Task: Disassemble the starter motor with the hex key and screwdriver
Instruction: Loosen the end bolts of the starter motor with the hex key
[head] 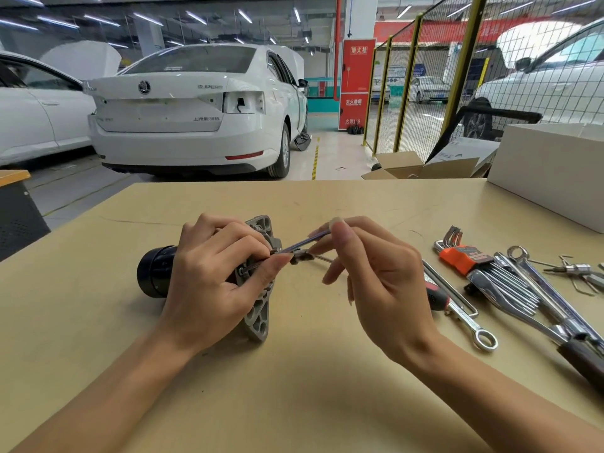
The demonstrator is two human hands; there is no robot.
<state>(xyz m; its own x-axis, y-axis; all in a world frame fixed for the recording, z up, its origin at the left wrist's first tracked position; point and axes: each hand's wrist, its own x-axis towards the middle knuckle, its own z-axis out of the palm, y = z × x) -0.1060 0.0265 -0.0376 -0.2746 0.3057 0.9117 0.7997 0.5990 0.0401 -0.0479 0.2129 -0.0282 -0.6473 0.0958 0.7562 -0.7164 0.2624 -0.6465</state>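
Starter motor: lay on its side near the middle of the table, black cylindrical body toward the left edge, grey flanged nose housing facing right.
Left hand: wrapped over the housing, fingers curled round it, steadying the motor against the table; fingertips sat beside the bolt being worked.
Right hand: pinched the long arm of a hex key between thumb and forefinger, the other fingers loosely spread.
Hex key: ran slantwise from the right hand down to the housing face; whether its tip was fully seated in a bolt head could not be told.
Step in hand: apparently loosening a housing bolt.
Doing it well: push the key fully home and square to the bolt before turning, so the socket does not round; keep the left hand pressing down so the motor does not roll.
Spare tools: an orange-holdered hex key set, spanners and a red-handled screwdriver lay toward the right edge.
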